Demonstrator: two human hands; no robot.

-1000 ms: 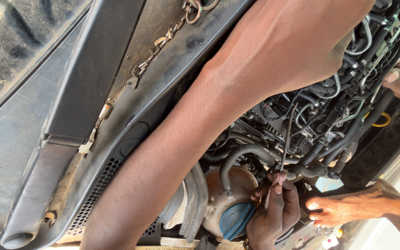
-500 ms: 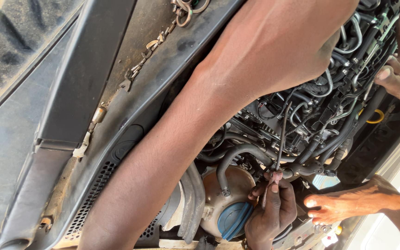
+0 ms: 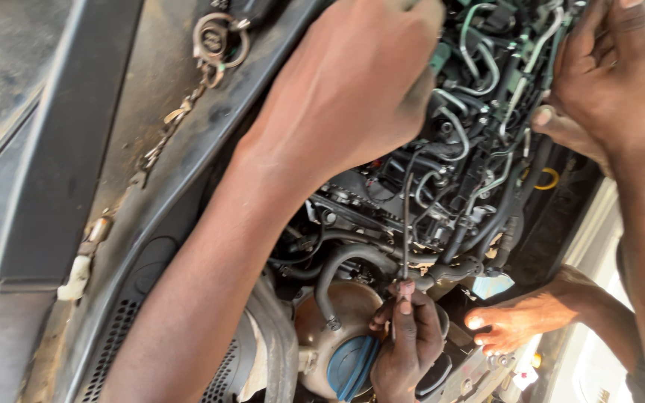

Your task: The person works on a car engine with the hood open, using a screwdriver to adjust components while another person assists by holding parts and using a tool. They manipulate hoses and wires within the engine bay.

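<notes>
Head view: both hands in among the engine's top pipework.

Left hand (image 3: 360, 97) lies back-up over the engine, fingers curled down out of sight; whether it grips anything cannot be told. Right hand (image 3: 606, 82) is bent over the thin metal pipes (image 3: 487, 60) at the top of the engine, thumb out, and its grip cannot be judged either. A co-worker's hand (image 3: 408, 351) pinches a thin rod (image 3: 404, 224) beside the blue-capped reservoir (image 3: 352, 366), and a second co-worker's hand (image 3: 520, 319) rests open nearby. A keyring on a chain (image 3: 218, 41) lies on the cowl panel (image 3: 113, 351). Judgement: since the fingertips work unseen, move by feel with light force, bend no pipe, and keep clear of the rod.
</notes>
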